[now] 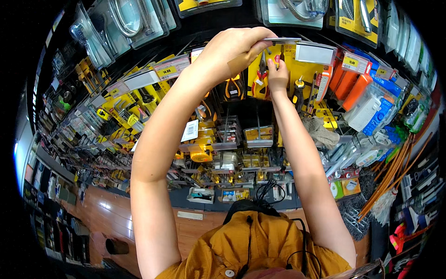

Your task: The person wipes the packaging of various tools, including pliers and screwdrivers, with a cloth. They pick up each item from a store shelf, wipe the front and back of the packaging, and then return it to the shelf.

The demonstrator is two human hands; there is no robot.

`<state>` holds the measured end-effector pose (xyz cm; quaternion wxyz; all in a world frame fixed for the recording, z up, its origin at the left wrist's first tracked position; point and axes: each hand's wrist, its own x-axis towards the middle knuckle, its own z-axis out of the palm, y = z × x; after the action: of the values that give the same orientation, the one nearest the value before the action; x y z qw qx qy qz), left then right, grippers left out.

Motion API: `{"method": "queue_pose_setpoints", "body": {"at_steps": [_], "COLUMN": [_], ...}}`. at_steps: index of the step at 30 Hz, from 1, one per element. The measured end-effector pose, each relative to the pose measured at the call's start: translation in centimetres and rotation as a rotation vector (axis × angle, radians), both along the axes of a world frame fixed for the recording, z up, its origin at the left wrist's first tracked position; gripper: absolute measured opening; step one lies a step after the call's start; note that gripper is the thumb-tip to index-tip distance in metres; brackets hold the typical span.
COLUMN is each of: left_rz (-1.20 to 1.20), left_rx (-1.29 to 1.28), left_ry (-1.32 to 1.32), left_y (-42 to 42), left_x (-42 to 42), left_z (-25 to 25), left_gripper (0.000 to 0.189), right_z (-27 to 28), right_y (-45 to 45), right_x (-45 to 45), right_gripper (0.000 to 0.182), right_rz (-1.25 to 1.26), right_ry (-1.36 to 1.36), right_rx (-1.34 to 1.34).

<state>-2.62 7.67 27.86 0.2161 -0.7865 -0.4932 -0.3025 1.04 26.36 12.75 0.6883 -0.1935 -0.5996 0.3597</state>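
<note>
My left hand [240, 47] is raised at the top of the rack, its thumb and fingers pinching the end of a flat label plate [284, 39] seen edge-on. Just below it, my right hand [278, 76] is at the right edge of a yellow card bearing long-nose pliers [260, 82] with red and yellow handles. Its thumb lies over the card's edge; the other fingers are partly hidden. Left of that card hang pliers with black and orange handles [234, 89]. A screwdriver with a dark handle [298, 92] hangs to the right of my right wrist.
A blank label holder [315, 53] and a price tag [354, 62] jut from hooks at right. Packed shower hoses [130, 17] hang overhead. Lower down are a yellow tape measure [201, 152], a grey cloth glove [320, 130], power strips [364, 113] and wooden sticks [390, 174].
</note>
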Motion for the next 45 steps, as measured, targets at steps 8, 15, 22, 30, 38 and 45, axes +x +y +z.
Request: {"method": "queue_pose_setpoints", "body": {"at_steps": [8,15,22,30,38,45], "left_rz": [0.045,0.175,0.013,0.567,0.929,1.033], "left_rx": [0.213,0.350,0.096,0.097,0.283,0.192], "left_ry": [0.248,0.416,0.041,-0.505,-0.567,-0.401], "left_y": [-0.4,-3.3,-10.8,-21.2,-26.1,-27.0], "left_x": [-0.2,0.7,-0.6,-8.8,-18.6,-22.0], "left_z": [-0.6,-3.1,-14.8,-24.9,-27.2,-26.9], "left_gripper": [0.032,0.062,0.028,0.018,0.030,0.030], "right_z": [-0.6,-4.3,-6.1,-7.9,-6.3,-8.1], "right_y": [1.3,3.6,-0.3,-10.3,-19.4,-19.0], "right_x": [-1.3,-2.7,-0.9,5.1,-1.6,-8.2], "right_gripper": [0.033,0.040,0.061,0.043,0.054,0.055], "right_rz": [0.094,0.052,0.052,0.165,0.512,0.436], "right_ry": [0.034,0.073,-0.209,-0.404,-0.888,-1.134], "right_rx": [-0.223,-0.178,-0.377,0.039,0.553,0.811]}}
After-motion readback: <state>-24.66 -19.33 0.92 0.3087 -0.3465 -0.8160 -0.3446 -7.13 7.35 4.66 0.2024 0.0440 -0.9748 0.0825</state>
